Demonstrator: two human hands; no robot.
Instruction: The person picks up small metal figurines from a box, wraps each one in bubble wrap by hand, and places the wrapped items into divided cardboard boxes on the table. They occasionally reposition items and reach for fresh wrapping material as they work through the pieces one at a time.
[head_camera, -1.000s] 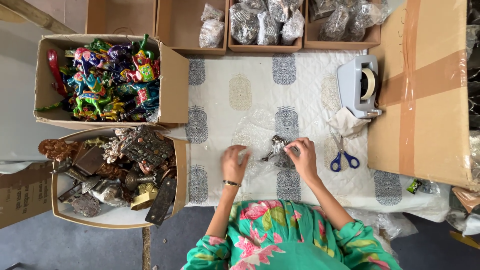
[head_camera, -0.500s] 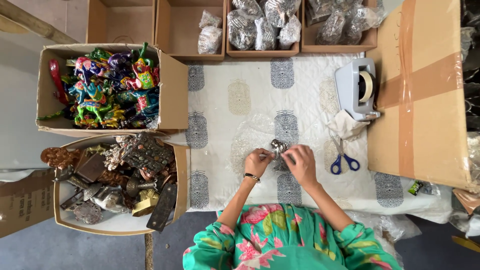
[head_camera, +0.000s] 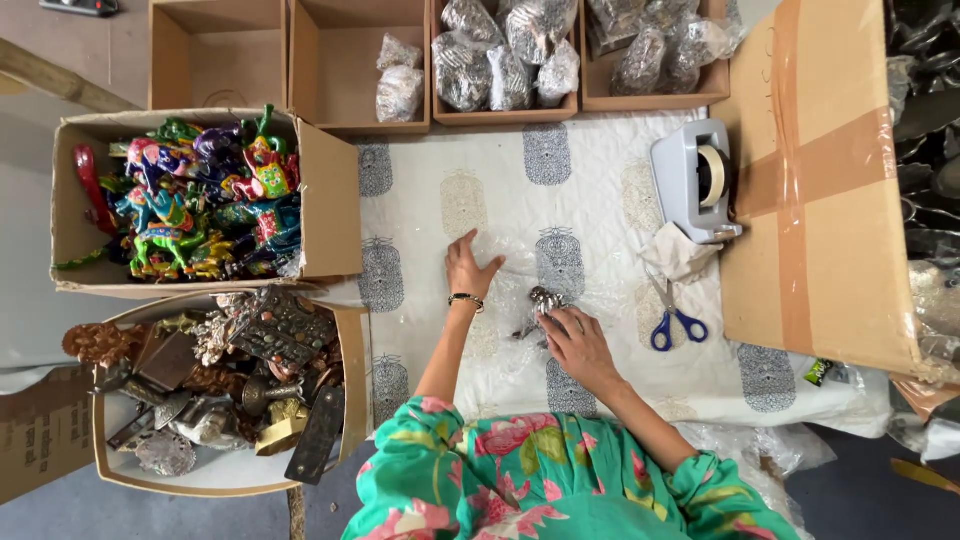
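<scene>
A small dark metal figurine (head_camera: 541, 305) lies on a sheet of clear bubble wrap (head_camera: 512, 258) spread over the white patterned cloth (head_camera: 590, 200). My right hand (head_camera: 577, 345) rests on the figurine's near side, fingers curled around it. With fingers spread, my left hand (head_camera: 469, 266) presses flat on the bubble wrap just left of and beyond the figurine. A bracelet sits on my left wrist.
Blue-handled scissors (head_camera: 672, 318) and a grey tape dispenser (head_camera: 694, 180) lie to the right, beside a large taped carton (head_camera: 820, 190). Boxes of wrapped items (head_camera: 505, 55) line the far edge. At left stand a box of colourful figurines (head_camera: 195, 200) and a box of metal pieces (head_camera: 225, 380).
My left hand has left the figurine and moved out to the far left, now flat on the bubble wrap. The right hand stays on the figurine.
</scene>
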